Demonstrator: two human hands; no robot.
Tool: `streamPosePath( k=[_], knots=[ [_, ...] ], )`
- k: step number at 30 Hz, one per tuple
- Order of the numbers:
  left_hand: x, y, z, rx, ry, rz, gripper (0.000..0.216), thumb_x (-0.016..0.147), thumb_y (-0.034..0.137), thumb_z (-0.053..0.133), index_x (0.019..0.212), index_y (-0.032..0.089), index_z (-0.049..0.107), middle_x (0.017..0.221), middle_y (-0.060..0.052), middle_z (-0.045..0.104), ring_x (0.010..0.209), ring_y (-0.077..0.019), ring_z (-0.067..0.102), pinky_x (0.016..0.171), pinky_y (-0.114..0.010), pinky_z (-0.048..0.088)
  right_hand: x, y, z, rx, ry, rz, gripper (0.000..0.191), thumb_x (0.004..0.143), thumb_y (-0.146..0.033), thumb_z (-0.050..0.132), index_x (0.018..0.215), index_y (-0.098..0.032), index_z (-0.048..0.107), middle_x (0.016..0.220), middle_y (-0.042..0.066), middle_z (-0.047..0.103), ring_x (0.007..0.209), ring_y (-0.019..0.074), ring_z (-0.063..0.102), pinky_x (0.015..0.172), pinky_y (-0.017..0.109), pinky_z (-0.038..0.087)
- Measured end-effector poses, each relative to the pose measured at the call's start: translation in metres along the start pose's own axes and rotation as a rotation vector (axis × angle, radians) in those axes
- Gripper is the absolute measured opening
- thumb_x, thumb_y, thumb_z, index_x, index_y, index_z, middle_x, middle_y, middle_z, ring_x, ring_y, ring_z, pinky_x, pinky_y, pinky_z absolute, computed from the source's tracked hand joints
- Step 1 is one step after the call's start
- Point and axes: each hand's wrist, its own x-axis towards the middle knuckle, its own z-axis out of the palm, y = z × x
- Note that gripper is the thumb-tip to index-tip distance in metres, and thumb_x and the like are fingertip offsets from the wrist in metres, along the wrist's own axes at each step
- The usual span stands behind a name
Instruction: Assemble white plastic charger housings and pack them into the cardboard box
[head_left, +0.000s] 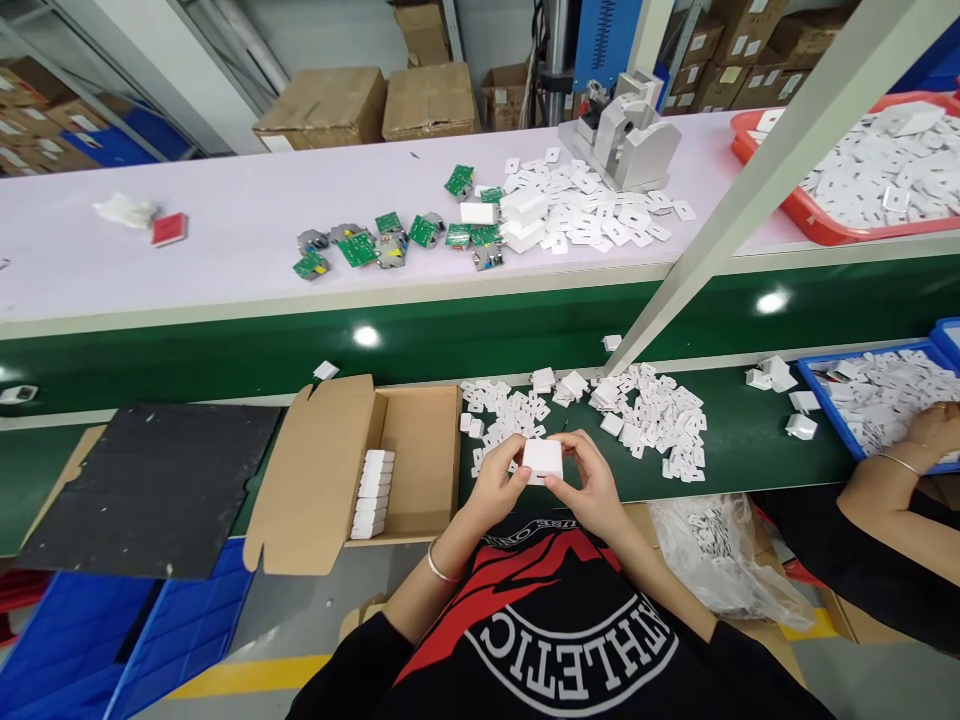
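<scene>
Lilac-topped table [225, 260] runs along the far side; below it, a green work surface [724, 440] stretches across. On the person's left, an open carton [421, 450], flap folded outward. Loose white plates [660, 420] lie heaped beyond the right hand, well apart from the carton. Left hand [495, 478] and right hand [592, 485] meet in front of the chest, both grasping one piece between thumbs and fingers. In the carton, a row of white blocks [373, 495] along its left wall. The held piece, a white housing [544, 458], sits midway between the two hands, thumbs at its near corners, fingers at its sides, broad smooth face up, dark slot on the near side
</scene>
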Motion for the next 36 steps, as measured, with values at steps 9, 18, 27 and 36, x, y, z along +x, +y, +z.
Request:
streamPosePath(
  k=[9, 18, 27, 36],
  knots=[
    [-0.014, -0.025, -0.033, -0.137, -0.086, -0.066, 0.057, 0.105, 0.063, 0.038, 0.140, 0.020, 0.049, 0.122, -0.012, 0.062, 0.094, -0.0221, 0.060, 0.084, -0.036, 0.051, 0.013, -0.001, 0.015, -0.263, -0.037, -0.143, 0.039, 0.093, -0.033, 0.076, 0.128, -0.027, 0.062, 0.111, 0.008, 0.064, 0.100, 0.0270, 0.061, 0.088, 0.043, 0.054],
    [-0.029, -0.078, -0.053, -0.169, 0.154, -0.271, 0.052, 0.089, 0.032, 0.072, 0.134, 0.022, 0.048, 0.123, -0.009, 0.065, 0.103, -0.0204, 0.069, 0.094, -0.035, 0.055, 0.028, 0.029, 0.071, -0.545, -0.305, -0.261, 0.061, 0.095, -0.026, 0.067, 0.152, -0.032, 0.048, 0.147, 0.015, 0.048, 0.124, 0.0322, 0.061, 0.106, 0.054, 0.055],
    [-0.032, -0.215, -0.198, 0.620, 0.303, -0.537, 0.040, 0.088, 0.014, 0.062, 0.128, 0.018, 0.057, 0.135, -0.017, 0.061, 0.121, -0.0303, 0.065, 0.104, -0.044, 0.051, 0.012, 0.061, 0.069, -0.479, -0.249, 0.105, 0.047, 0.102, -0.037, 0.055, 0.148, -0.028, 0.047, 0.141, 0.015, 0.048, 0.108, 0.0257, 0.068, 0.100, 0.050, 0.060],
    [-0.053, -0.268, -0.227, 0.964, 0.180, -0.684, 0.026, 0.089, 0.017, 0.061, 0.111, 0.019, 0.073, 0.140, -0.019, 0.063, 0.143, -0.0391, 0.043, 0.119, -0.057, 0.032, -0.015, 0.122, 0.027, -0.464, -0.107, 0.406, 0.044, 0.096, -0.048, 0.057, 0.131, -0.022, 0.062, 0.128, 0.013, 0.055, 0.097, 0.0240, 0.072, 0.095, 0.048, 0.063]
  ],
)
